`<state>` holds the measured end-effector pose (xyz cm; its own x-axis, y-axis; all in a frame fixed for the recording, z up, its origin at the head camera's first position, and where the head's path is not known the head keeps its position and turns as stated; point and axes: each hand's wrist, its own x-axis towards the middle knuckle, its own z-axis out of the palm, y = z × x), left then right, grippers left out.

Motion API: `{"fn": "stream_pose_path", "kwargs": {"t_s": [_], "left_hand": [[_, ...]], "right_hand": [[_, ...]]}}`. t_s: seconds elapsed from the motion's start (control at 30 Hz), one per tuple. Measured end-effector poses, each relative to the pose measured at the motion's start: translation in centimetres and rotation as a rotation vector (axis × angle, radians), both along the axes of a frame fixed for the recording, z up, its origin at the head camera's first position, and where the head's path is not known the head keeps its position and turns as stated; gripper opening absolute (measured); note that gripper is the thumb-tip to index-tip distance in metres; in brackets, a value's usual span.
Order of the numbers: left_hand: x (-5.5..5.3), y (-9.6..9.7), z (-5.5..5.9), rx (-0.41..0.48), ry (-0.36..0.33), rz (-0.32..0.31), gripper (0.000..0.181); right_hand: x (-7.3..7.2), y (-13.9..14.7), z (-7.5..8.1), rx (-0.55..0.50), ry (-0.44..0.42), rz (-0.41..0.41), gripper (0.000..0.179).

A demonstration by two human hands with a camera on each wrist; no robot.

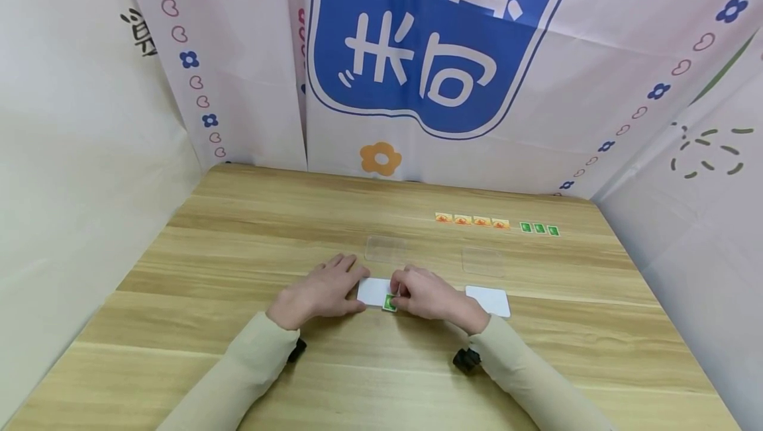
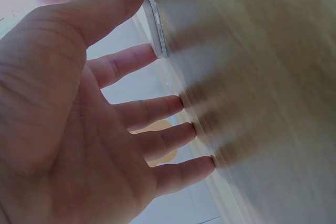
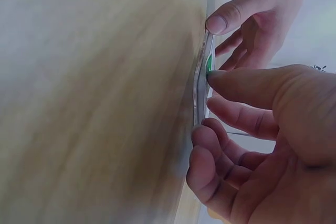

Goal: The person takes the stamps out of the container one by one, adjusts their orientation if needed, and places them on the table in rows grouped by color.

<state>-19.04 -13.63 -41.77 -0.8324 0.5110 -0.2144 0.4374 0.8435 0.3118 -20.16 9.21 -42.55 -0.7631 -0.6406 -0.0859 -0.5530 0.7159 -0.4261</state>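
On the wooden table lies a thin white card (image 1: pixel 373 290) with a clear-looking edge (image 2: pixel 157 22). My left hand (image 1: pixel 324 288) holds it at the left end, thumb on the near corner and index finger on the far corner; the other fingers rest straight on the tabletop. A small green sticker (image 1: pixel 390 302) sits at the card's near right corner. My right hand (image 1: pixel 430 293) works there, with the thumb (image 3: pixel 223 83) at the sticker and the index fingertip on the card. Its other fingers curl by the right edge. The right thumb covers part of the sticker in the right wrist view.
To the right lies another white card (image 1: pixel 489 301), near my right wrist. Behind are two clear rectangular sheets, one left (image 1: pixel 386 249) and one right (image 1: pixel 483 262). Farther back stand rows of several orange stickers (image 1: pixel 472 220) and three green stickers (image 1: pixel 539 228). A printed curtain (image 1: pixel 250 87) hangs beyond the table.
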Motion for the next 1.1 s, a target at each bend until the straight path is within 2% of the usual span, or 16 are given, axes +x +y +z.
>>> {"fn": "stream_pose_path", "kwargs": {"t_s": [0.67,1.1], "left_hand": [[-0.15,0.01,-0.09,0.000,-0.011,0.002,0.056],[-0.24,0.11,-0.19,-0.006,-0.010,0.008,0.056]], "right_hand": [[0.36,-0.05,-0.27,0.023,0.004,-0.011,0.015],[0.17,0.17,-0.06,-0.019,0.018,-0.003,0.005]]}}
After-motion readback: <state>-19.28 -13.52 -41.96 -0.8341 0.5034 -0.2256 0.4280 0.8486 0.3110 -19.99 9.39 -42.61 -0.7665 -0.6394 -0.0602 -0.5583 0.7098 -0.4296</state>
